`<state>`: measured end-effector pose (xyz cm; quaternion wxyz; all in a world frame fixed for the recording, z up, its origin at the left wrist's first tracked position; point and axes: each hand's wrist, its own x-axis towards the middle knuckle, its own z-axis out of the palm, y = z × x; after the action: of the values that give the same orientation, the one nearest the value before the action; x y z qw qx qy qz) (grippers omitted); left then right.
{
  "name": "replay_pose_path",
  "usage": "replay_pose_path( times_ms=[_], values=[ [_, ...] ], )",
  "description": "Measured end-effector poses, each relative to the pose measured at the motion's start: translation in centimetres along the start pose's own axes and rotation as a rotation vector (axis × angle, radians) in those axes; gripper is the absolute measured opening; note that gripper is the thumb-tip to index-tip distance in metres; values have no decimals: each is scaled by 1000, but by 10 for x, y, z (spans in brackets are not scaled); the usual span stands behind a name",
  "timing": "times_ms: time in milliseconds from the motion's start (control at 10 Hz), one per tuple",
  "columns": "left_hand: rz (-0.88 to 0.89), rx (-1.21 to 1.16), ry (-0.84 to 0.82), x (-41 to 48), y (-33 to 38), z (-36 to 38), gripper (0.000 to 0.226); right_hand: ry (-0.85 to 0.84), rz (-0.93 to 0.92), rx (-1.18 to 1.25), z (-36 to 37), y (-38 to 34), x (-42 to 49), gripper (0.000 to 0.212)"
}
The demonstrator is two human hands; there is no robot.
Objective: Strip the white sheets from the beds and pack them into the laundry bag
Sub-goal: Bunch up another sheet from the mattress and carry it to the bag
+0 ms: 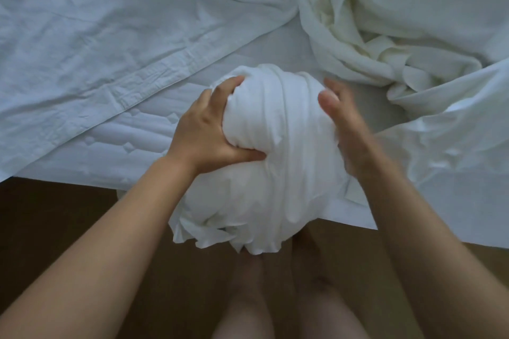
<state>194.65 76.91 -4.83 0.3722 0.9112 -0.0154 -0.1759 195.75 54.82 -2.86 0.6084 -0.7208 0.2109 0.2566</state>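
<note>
A white sheet, bunched into a rounded bundle (278, 151), hangs over the near edge of the bed. My left hand (209, 129) grips its left side, fingers over the top and thumb dug into the cloth below. My right hand (344, 124) is blurred and lies along the bundle's right side with its fingers fairly straight. Loose ends of the bundle dangle above my legs. No laundry bag is in view.
A flat white sheet (96, 44) covers the left part of the bed, over a quilted mattress pad (124, 143). A crumpled cream blanket (385, 22) lies at the upper right, more white cloth (454, 159) below it. Brown floor (68, 223) runs along the bed's near edge.
</note>
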Motion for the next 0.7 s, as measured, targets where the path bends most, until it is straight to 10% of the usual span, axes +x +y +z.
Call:
replay_pose_path(
  times_ms=[300,500,600,700],
  values=[
    [-107,-84,-20,29,1,-10,109,87,-159,-245,19,21,22,137],
    [-295,-264,-128,51,14,-29,76,101,-16,-66,18,-11,35,74],
    [-482,-483,-491,46,0,-39,63,3,183,-281,26,-18,44,52],
    [-553,-554,-513,37,-19,-43,95,-89,297,-484,39,-16,67,67]
  ],
)
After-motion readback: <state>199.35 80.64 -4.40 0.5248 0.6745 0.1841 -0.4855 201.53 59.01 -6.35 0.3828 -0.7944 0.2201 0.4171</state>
